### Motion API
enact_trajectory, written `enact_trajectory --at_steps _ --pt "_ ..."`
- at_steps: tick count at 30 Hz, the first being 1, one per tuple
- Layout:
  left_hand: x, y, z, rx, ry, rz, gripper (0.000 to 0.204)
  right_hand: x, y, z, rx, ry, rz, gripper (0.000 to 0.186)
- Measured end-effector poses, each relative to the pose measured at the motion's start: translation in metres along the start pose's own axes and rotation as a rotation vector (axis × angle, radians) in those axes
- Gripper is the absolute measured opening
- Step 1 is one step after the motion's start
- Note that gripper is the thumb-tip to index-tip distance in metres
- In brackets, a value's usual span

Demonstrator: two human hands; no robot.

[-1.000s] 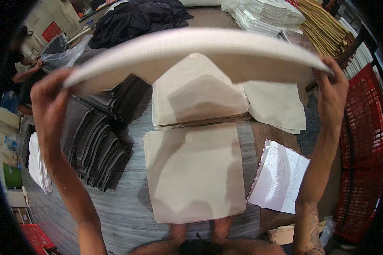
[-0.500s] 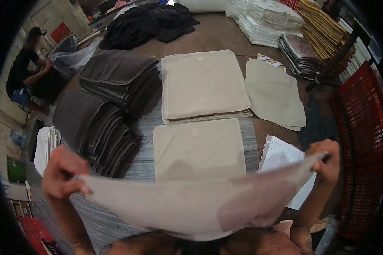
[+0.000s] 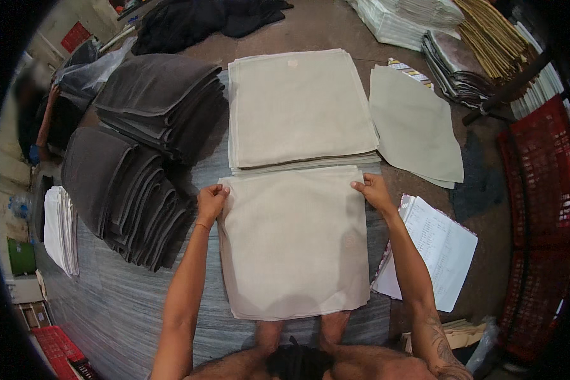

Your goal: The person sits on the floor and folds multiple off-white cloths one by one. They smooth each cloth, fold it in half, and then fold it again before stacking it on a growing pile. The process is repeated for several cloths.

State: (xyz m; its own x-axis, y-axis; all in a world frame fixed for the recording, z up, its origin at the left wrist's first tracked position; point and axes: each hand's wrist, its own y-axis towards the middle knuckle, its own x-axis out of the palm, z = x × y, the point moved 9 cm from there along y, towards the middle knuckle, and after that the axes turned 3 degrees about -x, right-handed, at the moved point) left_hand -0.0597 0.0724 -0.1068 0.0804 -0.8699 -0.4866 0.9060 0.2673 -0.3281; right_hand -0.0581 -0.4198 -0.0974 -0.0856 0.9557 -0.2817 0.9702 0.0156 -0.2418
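A cream square cloth is spread over the near pile of like cloths, in front of my legs. My left hand pinches its far left corner between thumb and fingers. At the far right corner, my right hand is closed on the edge in the same way. The cloth lies fairly flat, with slight waves along its left side and front. Directly beyond it is a taller stack of cream cloths. Two or so loose cream cloths lie to the right of that stack.
Dark grey folded cloths sit in piles at left, beside a white bundle. An open notebook lies by my right forearm. Red plastic crates stand at far right. Another person's arm shows at far left.
Both hands have moved away from me and inward, bringing the cloth from midair over my lap down onto the near pile. My view has tilted lower.
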Motion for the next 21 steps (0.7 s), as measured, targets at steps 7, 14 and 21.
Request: enact_trajectory --at_steps 7,14,21 --pt "-0.006 -0.006 -0.006 -0.056 -0.089 0.118 0.016 -0.006 0.004 0.015 -0.073 0.108 0.142 0.022" --pt "0.009 -0.053 0.029 -0.139 0.22 -0.286 0.081 -0.02 -0.028 0.002 0.048 -0.231 0.193 0.048" --pt "0.007 -0.159 0.04 -0.211 0.72 -0.837 0.105 -0.02 -0.133 0.046 0.134 -0.32 0.125 0.06"
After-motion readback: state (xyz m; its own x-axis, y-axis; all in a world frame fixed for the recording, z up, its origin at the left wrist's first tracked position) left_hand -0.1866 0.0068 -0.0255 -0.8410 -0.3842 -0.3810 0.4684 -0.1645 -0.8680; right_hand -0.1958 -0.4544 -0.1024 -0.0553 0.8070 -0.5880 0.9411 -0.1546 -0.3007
